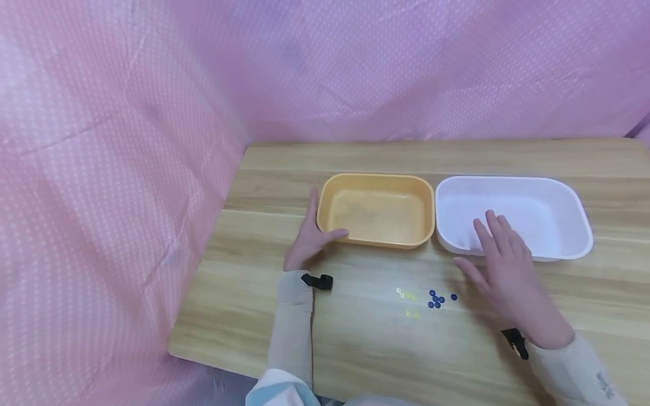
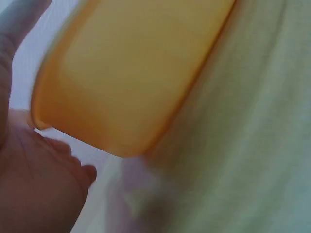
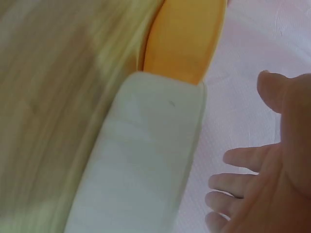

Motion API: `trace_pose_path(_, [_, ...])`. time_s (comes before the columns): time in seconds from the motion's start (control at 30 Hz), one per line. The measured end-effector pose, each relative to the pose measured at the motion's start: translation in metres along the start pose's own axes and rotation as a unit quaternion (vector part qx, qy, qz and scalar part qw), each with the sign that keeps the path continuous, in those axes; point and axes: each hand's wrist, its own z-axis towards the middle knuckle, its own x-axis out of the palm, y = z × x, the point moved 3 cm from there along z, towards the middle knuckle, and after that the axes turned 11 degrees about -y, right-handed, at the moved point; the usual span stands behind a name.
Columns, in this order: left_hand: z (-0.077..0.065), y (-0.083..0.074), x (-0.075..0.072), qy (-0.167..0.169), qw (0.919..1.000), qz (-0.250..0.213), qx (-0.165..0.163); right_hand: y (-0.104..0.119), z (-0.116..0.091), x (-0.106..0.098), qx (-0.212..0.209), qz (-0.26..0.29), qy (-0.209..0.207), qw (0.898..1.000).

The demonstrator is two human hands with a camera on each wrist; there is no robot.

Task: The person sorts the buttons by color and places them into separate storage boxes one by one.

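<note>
My left hand [image 1: 311, 235] is at the left end of an orange-yellow plastic bin [image 1: 381, 217]. Its thumb lies by the near rim and its fingers stretch along the left side. In the left wrist view, the palm [image 2: 41, 187] is beside the bin's corner; whether it touches is hard to tell. Over the near edge of a white plastic bin [image 1: 550, 220] hovers my right hand [image 1: 513, 276], fingers straight and thumb spread, holding nothing. Several small dark blue discs [image 1: 435, 299] and several small yellow discs [image 1: 410, 296] lie on the table in front of the bins.
The two bins stand side by side, their ends touching or nearly so, on a wood-grain table [image 1: 244, 270]. Pink dotted cloth [image 1: 355, 73] hangs behind the table and down its left side.
</note>
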Motion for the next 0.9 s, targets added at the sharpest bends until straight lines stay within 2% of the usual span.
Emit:
trace_pose_path(0.2, [-0.004, 0.005, 0.004, 0.018, 0.9982, -0.057, -0.003, 0.013, -0.004, 0.004, -0.023, 0.047, -0.033, 0.998])
trace_pose_path(0.33, [-0.002, 0.007, 0.005, 0.012, 0.9975, -0.069, -0.009, 0.023, -0.005, 0.004, -0.063, 0.083, -0.081, 0.991])
trace_pose_path(0.43, [0.002, 0.008, 0.005, 0.01, 0.9957, -0.092, -0.005, 0.03, -0.006, 0.008, -0.102, 0.09, -0.089, 0.987])
trace_pose_path(0.5, [0.003, 0.007, 0.006, 0.009, 0.994, -0.109, 0.001, 0.035, -0.006, 0.014, -0.125, 0.083, -0.073, 0.986])
trace_pose_path(0.6, [0.003, 0.008, 0.006, 0.006, 0.9919, -0.127, 0.01, 0.041, -0.008, 0.025, -0.144, 0.061, -0.025, 0.987])
trace_pose_path(0.73, [-0.003, 0.012, 0.007, 0.003, 0.9909, -0.134, 0.008, 0.042, -0.012, 0.036, -0.125, 0.044, 0.043, 0.99])
trace_pose_path(0.9, [-0.009, 0.016, 0.007, -0.001, 0.9899, -0.142, -0.002, 0.039, -0.015, 0.041, -0.099, 0.046, 0.077, 0.991])
